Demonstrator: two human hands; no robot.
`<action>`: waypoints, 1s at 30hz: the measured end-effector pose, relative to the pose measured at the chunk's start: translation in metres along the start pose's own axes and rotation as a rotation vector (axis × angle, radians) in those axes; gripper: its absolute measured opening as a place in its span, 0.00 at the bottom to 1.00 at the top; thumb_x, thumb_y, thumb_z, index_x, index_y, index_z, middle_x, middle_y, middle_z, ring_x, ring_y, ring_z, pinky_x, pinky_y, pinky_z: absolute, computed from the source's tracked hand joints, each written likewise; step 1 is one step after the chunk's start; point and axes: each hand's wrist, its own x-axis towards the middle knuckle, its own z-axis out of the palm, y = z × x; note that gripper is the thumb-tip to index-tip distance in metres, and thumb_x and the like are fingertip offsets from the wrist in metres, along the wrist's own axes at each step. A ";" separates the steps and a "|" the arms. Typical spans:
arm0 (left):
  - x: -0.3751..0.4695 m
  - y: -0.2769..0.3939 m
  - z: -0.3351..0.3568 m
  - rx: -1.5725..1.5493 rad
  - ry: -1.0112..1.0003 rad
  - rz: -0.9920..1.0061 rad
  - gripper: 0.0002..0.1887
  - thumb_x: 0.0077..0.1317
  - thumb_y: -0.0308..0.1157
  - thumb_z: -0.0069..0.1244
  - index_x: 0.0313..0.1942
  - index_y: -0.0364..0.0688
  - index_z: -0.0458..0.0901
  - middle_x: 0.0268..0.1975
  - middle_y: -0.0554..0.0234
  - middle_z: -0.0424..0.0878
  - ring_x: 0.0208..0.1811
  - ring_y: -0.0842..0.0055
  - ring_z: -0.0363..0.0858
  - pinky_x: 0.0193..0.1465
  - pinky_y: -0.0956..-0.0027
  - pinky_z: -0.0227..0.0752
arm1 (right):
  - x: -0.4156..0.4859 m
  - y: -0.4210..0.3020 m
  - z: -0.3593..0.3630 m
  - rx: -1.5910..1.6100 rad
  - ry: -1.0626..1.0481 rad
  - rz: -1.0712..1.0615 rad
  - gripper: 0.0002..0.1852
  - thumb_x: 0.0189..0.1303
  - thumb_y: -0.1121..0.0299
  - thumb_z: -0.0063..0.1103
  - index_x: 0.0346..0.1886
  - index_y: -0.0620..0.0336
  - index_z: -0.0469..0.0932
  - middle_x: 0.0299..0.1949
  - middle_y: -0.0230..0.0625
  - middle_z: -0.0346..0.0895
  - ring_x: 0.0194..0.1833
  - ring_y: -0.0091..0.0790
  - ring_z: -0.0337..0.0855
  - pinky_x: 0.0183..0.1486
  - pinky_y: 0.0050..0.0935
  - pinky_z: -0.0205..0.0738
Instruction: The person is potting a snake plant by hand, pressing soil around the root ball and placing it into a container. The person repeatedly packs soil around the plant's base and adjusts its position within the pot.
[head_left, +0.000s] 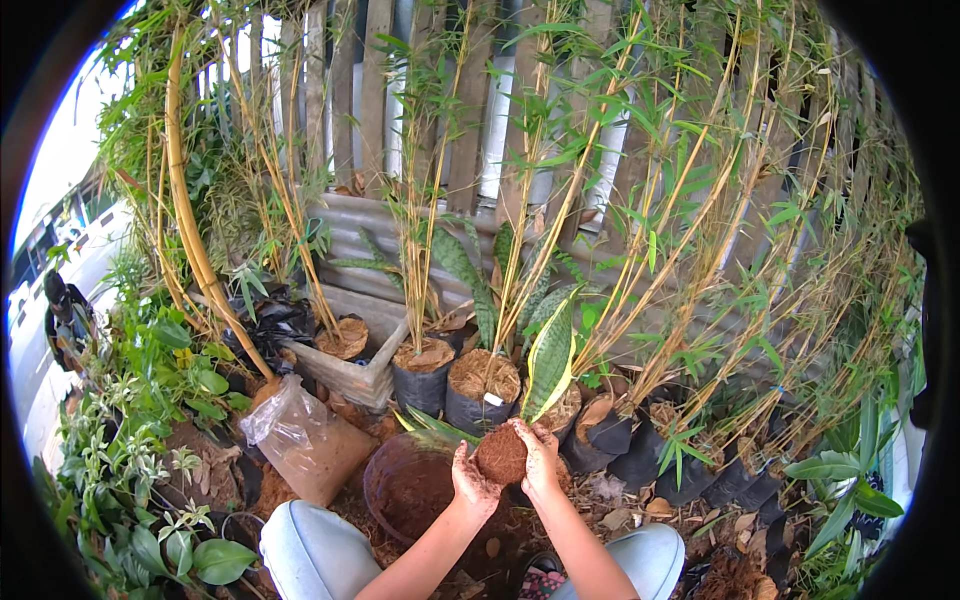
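My left hand (474, 481) cups the near-left side of a round ball of brown soil or coir (501, 456). Soil clings to the fingers. Around its right side wraps my right hand (538, 454), so the ball is pressed between both palms. A yellow-edged snake plant leaf (550, 360) rises just behind the ball; its base is hidden at my right fingertips, and I cannot tell whether it is rooted in the ball. Below and left of the hands is a clear plastic tub (405, 487) with dark soil in it. More snake plant leaves (435, 425) lie at its far rim.
A plastic bag of brown soil (311, 442) leans left of the tub. Beyond stand black grow bags (422, 382) of bamboo, a concrete trough (375, 379) and a wooden slat fence (469, 112). Leafy plants (180, 555) crowd the left. A person (66, 319) is at far left.
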 end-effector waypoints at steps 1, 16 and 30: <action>0.000 0.000 -0.002 -0.040 -0.018 -0.027 0.31 0.67 0.55 0.23 0.58 0.41 0.66 0.60 0.53 0.69 0.61 0.59 0.66 0.63 0.49 0.58 | -0.001 0.003 0.000 0.008 0.010 0.051 0.06 0.57 0.75 0.61 0.34 0.69 0.80 0.33 0.34 0.80 0.34 0.22 0.77 0.40 0.22 0.69; 0.002 0.021 -0.010 -0.005 -0.161 -0.138 0.23 0.65 0.47 0.34 0.52 0.41 0.73 0.51 0.56 0.77 0.52 0.63 0.76 0.56 0.53 0.69 | -0.012 0.001 0.016 -0.087 -0.123 -0.036 0.06 0.57 0.76 0.59 0.36 0.70 0.79 0.34 0.35 0.80 0.35 0.23 0.78 0.41 0.22 0.70; 0.017 0.036 -0.026 0.213 -0.213 -0.120 0.17 0.64 0.41 0.39 0.48 0.44 0.76 0.47 0.59 0.79 0.49 0.68 0.78 0.54 0.60 0.70 | -0.008 0.032 0.009 -0.134 -0.303 -0.158 0.11 0.59 0.73 0.57 0.43 0.69 0.79 0.42 0.33 0.72 0.51 0.26 0.68 0.52 0.24 0.62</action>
